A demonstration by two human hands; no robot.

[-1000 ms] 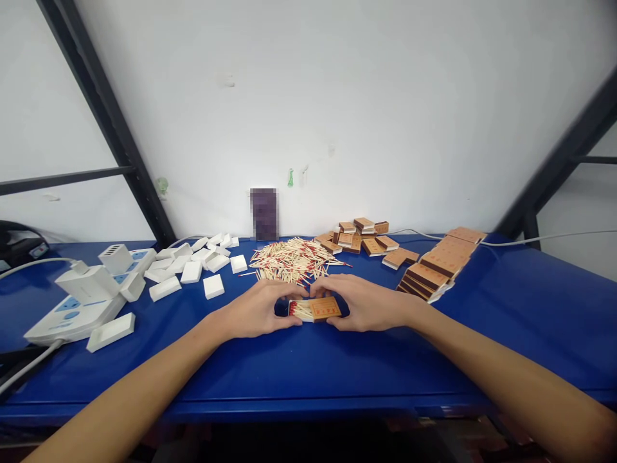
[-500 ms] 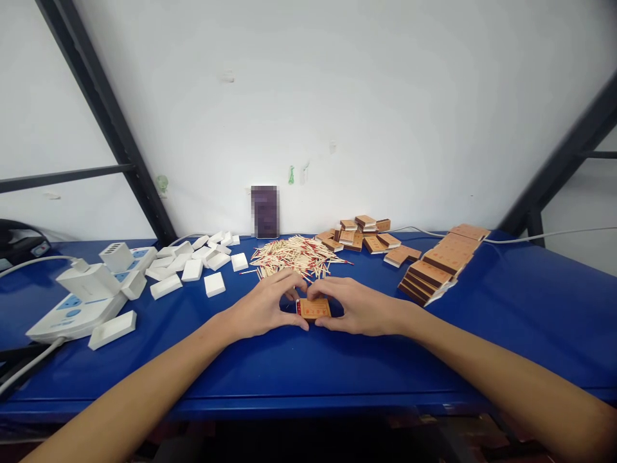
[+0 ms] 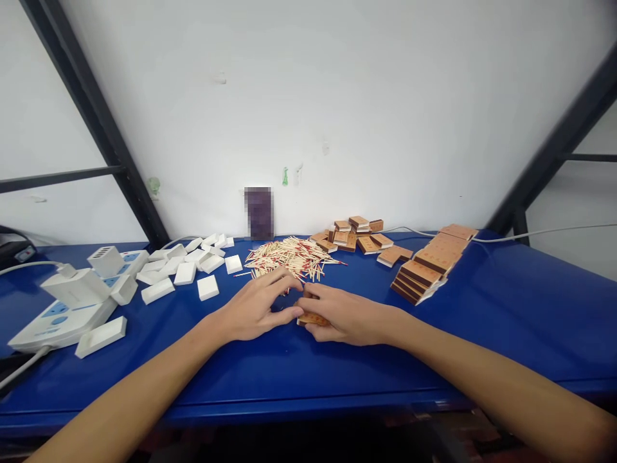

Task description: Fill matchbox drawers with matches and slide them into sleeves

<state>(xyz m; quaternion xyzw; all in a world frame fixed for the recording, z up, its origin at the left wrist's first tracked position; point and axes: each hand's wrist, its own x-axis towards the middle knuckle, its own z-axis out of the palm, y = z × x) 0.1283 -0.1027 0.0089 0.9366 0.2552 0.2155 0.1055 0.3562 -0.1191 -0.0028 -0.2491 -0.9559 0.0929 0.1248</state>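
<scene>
A brown matchbox (image 3: 314, 319) with printing on top is at the middle of the table, mostly covered by my right hand (image 3: 344, 315). The fingers of that hand are closed round it from the right. My left hand (image 3: 260, 303) faces it from the left, its thumb tip at the box's near left end and its forefinger arched apart from the thumb. Whether the thumb presses on the box I cannot tell. Just beyond both hands lies a loose heap of red-tipped matches (image 3: 292, 257).
White matchbox trays (image 3: 185, 272) lie scattered on the left, beside a power strip (image 3: 62, 321) with plugs. Brown matchboxes (image 3: 357, 240) are piled at the back right, near a slanting stack of matchboxes (image 3: 434, 257). A blurred dark panel (image 3: 259, 213) leans against the wall.
The red match heads at the box's left end no longer show. My right hand has closed further over the box, and the view has shifted slightly.
</scene>
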